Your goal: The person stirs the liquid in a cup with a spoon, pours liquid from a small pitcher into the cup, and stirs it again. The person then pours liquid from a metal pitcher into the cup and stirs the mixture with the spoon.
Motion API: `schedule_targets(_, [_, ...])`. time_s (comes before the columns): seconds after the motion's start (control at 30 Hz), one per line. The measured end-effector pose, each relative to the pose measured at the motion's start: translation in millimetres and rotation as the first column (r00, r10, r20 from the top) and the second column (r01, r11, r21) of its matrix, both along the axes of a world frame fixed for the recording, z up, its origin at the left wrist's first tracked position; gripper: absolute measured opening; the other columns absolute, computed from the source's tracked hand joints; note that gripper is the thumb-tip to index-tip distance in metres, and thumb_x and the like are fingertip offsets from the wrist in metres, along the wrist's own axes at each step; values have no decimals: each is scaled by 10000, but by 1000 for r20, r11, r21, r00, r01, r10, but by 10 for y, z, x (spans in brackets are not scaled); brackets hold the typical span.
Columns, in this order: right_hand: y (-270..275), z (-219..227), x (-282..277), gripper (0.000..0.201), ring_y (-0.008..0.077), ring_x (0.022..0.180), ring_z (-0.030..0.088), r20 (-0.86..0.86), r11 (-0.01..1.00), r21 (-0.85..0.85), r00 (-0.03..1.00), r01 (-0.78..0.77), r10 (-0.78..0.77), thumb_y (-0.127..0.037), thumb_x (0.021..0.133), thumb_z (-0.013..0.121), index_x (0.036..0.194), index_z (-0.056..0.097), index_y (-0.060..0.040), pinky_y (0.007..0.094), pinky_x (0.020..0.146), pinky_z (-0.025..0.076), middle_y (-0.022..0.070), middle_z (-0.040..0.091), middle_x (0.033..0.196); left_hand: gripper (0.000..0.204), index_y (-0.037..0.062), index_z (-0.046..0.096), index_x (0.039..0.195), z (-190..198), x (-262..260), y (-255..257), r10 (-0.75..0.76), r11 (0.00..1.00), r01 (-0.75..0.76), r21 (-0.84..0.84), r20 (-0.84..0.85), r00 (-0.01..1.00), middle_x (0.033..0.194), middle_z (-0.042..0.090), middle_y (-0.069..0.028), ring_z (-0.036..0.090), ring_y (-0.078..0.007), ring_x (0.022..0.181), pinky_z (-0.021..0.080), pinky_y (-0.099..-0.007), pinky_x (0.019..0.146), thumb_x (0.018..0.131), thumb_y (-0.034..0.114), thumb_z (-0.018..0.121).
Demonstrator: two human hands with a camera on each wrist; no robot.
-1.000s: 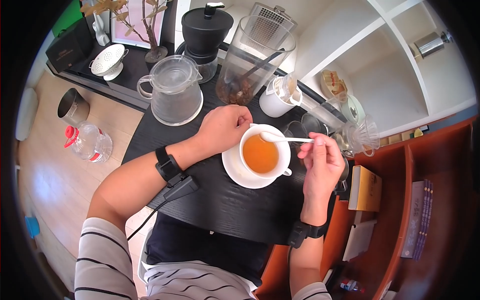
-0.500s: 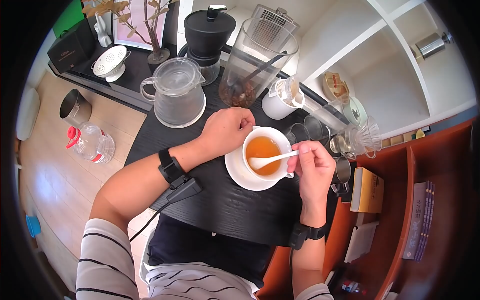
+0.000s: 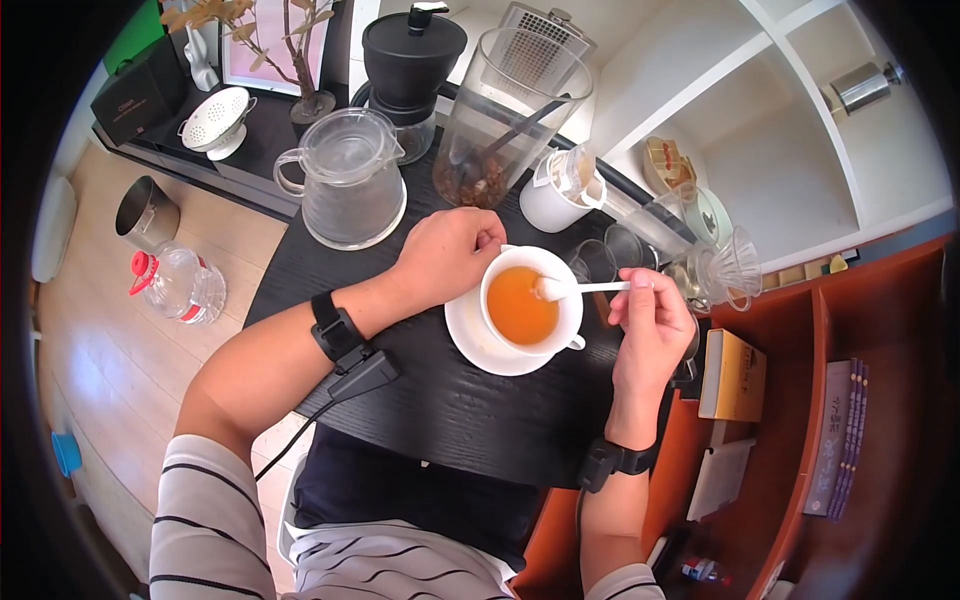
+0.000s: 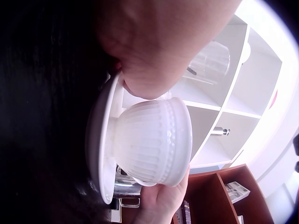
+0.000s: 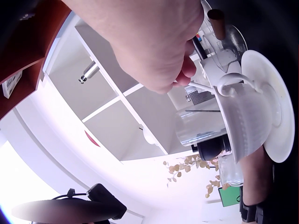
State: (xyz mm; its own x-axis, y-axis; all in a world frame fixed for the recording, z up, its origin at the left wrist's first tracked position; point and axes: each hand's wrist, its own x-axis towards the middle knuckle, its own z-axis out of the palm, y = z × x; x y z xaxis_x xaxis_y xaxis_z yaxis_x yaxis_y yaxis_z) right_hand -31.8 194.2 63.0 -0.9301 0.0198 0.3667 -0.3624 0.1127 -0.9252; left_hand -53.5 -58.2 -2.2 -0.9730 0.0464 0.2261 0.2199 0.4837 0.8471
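A white cup of amber liquid stands on a white saucer on the black table. My left hand has its fingers curled at the cup's far-left side, where a small handle shows by the fingertips. In the left wrist view, that hand covers the handle and part of the saucer's rim. My right hand pinches a white spoon between thumb and fingers, its bowl at the liquid near the right inner wall. The second handle points right, untouched.
Behind the cup stand a glass server, a black grinder, a tall glass vase and a white mug with a drip bag. Glassware lines the right side, beside a wooden shelf.
The spoon's bowl has gone from the cup's far inner side to the near-left, then to the right side. My right hand moved with it; my left hand stays at the cup.
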Motion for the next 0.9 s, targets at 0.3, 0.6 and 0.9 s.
schedule_targets(0.3, [11, -62, -3, 196, 69, 594, 587, 207, 975, -119, 955, -190, 211, -130, 1095, 638, 1023, 739, 21, 214, 537, 439, 48, 716, 788, 180, 28, 757, 981, 1, -4, 3, -2, 1000, 2, 3, -14, 1000, 762, 686, -54, 636, -155, 665, 520, -325, 652, 928, 199, 764])
schedule_targets(0.6, [-97, 36, 61, 224, 80, 591, 610, 145, 988, -104, 981, -117, 132, -185, 1103, 658, 1123, 736, 24, 205, 490, 348, 51, 699, 738, 155, 52, 763, 961, 89, 21, -8, -13, 1000, 13, -1, 60, 998, 884, 757, -108, 742, -316, 831, 567, -441, 746, 917, 189, 706])
schedule_targets(0.9, [19, 44, 1, 222, 82, 616, 586, 82, 980, -124, 983, -154, 165, -188, 1104, 658, 1098, 740, 18, 207, 534, 380, 32, 676, 746, 187, 34, 758, 992, 26, -4, -2, -6, 1000, 6, 1, 29, 1000, 798, 694, -58, 634, -150, 678, 522, -317, 656, 921, 206, 772])
